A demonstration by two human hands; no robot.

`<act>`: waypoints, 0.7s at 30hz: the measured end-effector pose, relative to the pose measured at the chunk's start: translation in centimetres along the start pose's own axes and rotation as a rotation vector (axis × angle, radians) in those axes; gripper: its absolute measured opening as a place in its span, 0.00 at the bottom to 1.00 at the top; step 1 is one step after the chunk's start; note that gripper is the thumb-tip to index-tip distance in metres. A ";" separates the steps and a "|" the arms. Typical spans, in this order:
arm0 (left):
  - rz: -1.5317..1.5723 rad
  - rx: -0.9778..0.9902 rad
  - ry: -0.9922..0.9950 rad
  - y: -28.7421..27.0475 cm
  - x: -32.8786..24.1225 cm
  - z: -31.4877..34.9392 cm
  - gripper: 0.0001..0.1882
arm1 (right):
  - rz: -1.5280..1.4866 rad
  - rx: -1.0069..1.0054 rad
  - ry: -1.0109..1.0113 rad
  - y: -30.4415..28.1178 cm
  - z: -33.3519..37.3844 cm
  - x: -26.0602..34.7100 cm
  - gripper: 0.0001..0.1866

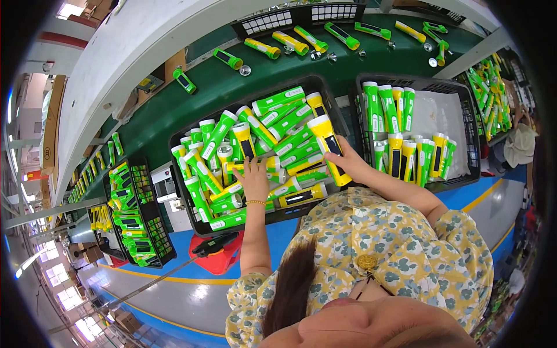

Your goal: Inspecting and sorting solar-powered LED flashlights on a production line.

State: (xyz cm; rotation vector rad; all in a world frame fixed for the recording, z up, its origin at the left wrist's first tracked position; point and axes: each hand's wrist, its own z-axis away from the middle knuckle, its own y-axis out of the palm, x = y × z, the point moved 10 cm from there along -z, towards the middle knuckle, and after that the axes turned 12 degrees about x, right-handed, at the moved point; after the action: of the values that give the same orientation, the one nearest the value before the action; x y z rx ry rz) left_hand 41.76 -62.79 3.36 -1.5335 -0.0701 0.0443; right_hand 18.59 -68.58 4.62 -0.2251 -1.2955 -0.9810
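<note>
My right hand (351,165) is wrapped round the lower part of a yellow flashlight (320,129) with a white head and a dark panel. It is raised over the right side of a black crate (335,104) of green and yellow flashlights. My left hand (253,181) reaches into the middle of the crate. Its fingers bend over another yellow flashlight (271,163), which lies crosswise on the pile. The fingertips are partly lost among the flashlights. Green flashlights (219,135) lie at many angles around both hands.
A second black crate (477,145) on the right holds flashlights in two rows over a pale sheet. Across the green bench (272,72), loose flashlights and small reflectors (245,71) lie in a line. Another filled crate (154,206) stands left. A red stool (217,260) stands below.
</note>
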 end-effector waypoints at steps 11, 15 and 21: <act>0.698 -0.290 0.051 -9.7 -1.7 1.0 0.26 | -0.373 0.089 0.000 0.8 0.0 1.1 0.22; 0.804 -0.347 0.155 -12.8 -4.6 2.0 0.22 | -0.662 0.201 0.090 3.3 -0.1 2.0 0.23; 1.145 -0.324 0.164 -9.4 -5.0 3.6 0.20 | -0.279 0.192 0.056 3.5 -0.5 2.9 0.23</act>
State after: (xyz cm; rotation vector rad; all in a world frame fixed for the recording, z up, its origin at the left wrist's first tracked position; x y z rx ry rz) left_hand 36.32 -59.93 12.78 -1.7096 0.9762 0.8441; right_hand 21.24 -68.22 8.28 0.1341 -1.3830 -1.0800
